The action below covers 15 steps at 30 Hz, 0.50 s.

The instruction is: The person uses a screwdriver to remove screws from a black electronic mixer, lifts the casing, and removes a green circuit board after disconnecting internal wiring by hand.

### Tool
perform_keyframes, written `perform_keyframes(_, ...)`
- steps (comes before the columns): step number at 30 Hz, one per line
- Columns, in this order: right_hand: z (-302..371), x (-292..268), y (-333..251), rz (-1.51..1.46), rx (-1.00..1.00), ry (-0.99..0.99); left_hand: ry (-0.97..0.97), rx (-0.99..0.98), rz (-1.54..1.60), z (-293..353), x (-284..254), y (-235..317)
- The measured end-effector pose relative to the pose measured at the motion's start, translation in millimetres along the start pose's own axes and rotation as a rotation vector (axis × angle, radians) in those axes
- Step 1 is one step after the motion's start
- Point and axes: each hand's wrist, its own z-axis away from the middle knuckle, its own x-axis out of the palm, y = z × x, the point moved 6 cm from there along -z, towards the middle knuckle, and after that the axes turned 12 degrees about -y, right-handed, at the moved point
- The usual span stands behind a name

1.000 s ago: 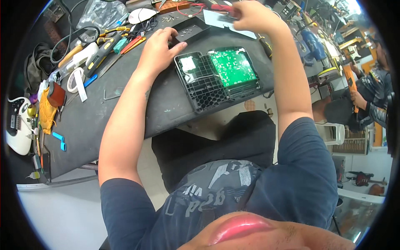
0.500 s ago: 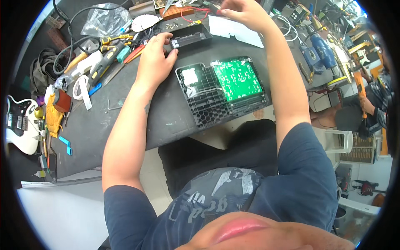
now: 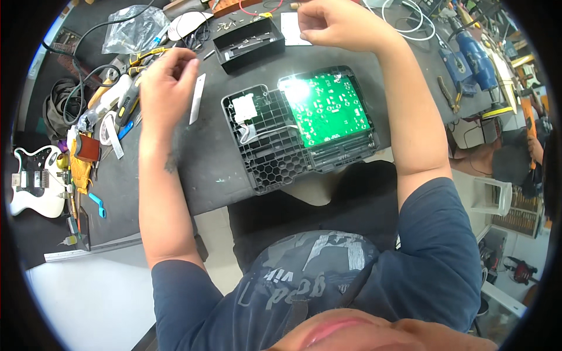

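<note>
My left hand hovers over the left side of the bench, off the black box. Its fingers are bent, the thumb stands apart, and nothing shows in it. The open-topped black box holds small metal pieces. My right hand is raised over a white sheet, fingers curled and thumb apart, with no held thing visible. Between my forearms lies an opened black plastic housing with a honeycomb grid. A green circuit board sits in its right part, and a white square piece with a cable in its left.
A silver metal strip lies beside my left hand. Hand tools, a roll of white tape and a clear plastic bag crowd the left. A blue tool stands at right. A white guitar body rests far left.
My left hand has let go of the black box and moved left. My right hand has drawn back from the dark item at the far edge. The view has shifted slightly.
</note>
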Motion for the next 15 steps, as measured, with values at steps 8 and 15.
perform_keyframes(8,26.2,-3.6,-24.9,-0.003,-0.062,-0.023,0.143,0.049,0.065,4.1,-12.7,-13.1)
perform_keyframes(15,106.7,47.3,-59.8,0.248,-0.125,0.066,0.017,0.171,0.092,12.4,4.2,18.4)
